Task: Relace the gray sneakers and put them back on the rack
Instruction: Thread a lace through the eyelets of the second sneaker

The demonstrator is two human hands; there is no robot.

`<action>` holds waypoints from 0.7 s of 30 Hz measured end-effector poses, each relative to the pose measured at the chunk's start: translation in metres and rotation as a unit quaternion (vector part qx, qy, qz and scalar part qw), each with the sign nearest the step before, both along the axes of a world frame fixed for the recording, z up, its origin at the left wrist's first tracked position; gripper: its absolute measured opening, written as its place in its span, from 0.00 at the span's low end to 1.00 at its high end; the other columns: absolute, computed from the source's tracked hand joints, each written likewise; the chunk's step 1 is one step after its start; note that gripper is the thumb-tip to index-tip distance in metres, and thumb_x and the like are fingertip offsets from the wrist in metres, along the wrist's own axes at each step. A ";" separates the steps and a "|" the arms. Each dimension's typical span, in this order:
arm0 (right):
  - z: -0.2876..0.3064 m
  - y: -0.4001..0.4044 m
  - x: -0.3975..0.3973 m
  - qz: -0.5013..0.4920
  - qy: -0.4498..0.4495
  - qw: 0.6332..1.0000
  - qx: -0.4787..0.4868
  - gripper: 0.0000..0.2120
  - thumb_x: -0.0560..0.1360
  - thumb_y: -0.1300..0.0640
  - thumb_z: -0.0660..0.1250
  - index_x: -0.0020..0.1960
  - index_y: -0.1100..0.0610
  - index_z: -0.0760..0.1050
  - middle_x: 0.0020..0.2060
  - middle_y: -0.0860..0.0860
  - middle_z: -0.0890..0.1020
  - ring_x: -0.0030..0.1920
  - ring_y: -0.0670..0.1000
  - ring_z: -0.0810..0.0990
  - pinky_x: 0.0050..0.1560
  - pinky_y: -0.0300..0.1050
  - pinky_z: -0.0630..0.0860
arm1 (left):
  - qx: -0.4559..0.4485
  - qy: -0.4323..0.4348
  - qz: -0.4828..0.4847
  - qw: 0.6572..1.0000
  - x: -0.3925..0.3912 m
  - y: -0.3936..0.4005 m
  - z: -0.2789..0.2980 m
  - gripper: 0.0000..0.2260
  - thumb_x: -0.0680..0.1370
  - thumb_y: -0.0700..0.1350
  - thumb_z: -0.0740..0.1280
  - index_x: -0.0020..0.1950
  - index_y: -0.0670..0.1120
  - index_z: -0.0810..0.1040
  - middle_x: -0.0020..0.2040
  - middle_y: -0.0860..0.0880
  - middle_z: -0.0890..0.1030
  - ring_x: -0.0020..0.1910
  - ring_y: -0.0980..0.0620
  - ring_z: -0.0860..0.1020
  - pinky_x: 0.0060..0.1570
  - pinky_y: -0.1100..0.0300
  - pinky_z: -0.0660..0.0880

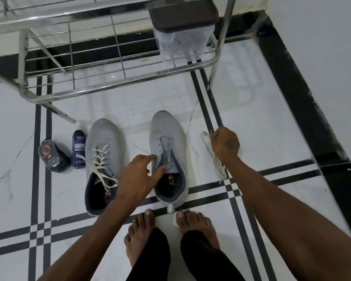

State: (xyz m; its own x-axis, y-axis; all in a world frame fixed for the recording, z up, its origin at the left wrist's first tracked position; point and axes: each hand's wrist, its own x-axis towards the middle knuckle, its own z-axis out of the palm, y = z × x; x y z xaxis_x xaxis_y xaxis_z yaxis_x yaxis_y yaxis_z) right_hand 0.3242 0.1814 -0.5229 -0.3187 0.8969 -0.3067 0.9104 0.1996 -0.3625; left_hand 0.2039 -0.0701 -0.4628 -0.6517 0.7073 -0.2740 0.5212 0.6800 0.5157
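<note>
Two gray sneakers stand on the floor, toes pointing away from me. The left sneaker [103,151] is laced with a cream lace. The right sneaker [168,142] has bare eyelets and no lace. My left hand [140,171] pinches the right sneaker's eyelet flap beside the tongue, thumb on one side and fingers on the other. My right hand [224,144] is curled round a loose white shoelace [218,164], which hangs from the fist onto the floor to the right of that sneaker. The metal shoe rack [109,57] stands just beyond the sneakers.
A dark blue spray can [79,149] and a black round tin [52,156] lie left of the sneakers. A clear box with a dark lid [182,27] sits on the rack's right end. My bare feet [162,226] stand behind the shoes. A wall runs along the right.
</note>
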 end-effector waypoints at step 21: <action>0.034 -0.043 -0.053 0.261 0.132 0.955 -0.054 0.07 0.77 0.58 0.68 0.49 0.55 0.85 0.46 0.49 0.86 0.47 0.50 0.82 0.48 0.41 0.75 | 0.023 0.034 0.016 0.999 -0.027 0.084 -0.026 0.07 0.75 0.46 0.71 0.51 0.51 0.86 0.55 0.46 0.78 0.53 0.44 0.74 0.51 0.50 0.74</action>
